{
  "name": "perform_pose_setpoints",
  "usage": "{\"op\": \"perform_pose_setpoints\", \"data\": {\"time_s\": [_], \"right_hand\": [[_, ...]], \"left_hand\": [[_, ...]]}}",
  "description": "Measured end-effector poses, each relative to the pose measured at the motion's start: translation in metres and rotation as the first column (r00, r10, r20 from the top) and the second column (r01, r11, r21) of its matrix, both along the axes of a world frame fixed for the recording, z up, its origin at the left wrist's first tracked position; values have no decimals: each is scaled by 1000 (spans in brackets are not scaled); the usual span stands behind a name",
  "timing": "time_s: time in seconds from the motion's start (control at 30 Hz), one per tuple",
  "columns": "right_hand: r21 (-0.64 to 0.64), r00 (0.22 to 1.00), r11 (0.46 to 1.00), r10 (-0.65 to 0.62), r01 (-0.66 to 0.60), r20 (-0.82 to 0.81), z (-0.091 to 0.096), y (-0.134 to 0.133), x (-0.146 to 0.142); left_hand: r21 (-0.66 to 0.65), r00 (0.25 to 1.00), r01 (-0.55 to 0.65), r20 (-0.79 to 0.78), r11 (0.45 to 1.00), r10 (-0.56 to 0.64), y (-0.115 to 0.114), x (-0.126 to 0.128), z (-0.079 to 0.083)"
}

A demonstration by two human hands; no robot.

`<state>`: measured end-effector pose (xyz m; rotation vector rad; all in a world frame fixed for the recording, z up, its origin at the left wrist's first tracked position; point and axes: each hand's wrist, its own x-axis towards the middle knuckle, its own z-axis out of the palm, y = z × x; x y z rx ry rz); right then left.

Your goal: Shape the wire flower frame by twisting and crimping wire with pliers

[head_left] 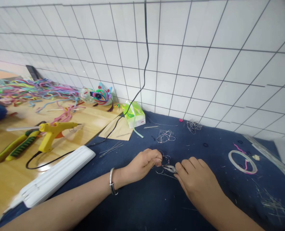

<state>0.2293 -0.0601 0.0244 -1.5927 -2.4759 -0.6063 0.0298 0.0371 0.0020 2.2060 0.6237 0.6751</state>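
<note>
My left hand [144,163] is closed in a pinch on a thin wire [165,158], which loops out past the fingertips. My right hand [195,175] is wrapped round a pair of small pliers [170,168]. Their jaws point left and meet the wire close to my left fingertips; the handles are hidden in my palm. Both hands are just above the dark blue cloth [142,199]. Beyond them lies a loose coil of thin wire [165,136] with small pinkish bits on it.
A white power strip [60,173] lies left, beside a yellow glue gun [53,133] and yellow-green pliers [22,144]. Pipe cleaners [36,89] cover the far left. A tissue pack [135,115], tangled wire [194,126] and a white ring [231,158] lie farther off. A black cable [146,61] hangs down.
</note>
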Motion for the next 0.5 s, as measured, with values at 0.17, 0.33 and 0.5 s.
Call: {"op": "perform_pose_setpoints", "data": {"time_s": [0.17,0.33,0.5], "right_hand": [[-12,1000,1000,-4,4,26,1,-1,0],[-17,999,1000,-22,22,39,1,-2,1],[-25,1000,1000,-10,9,-25,5,-1,-2]], "left_hand": [[37,1000,16,-25,999,-15,1,0,0],[148,998,64,-10,987,-64,5,-1,0],[124,999,44,8,991,-46,4,-2,-1]]}}
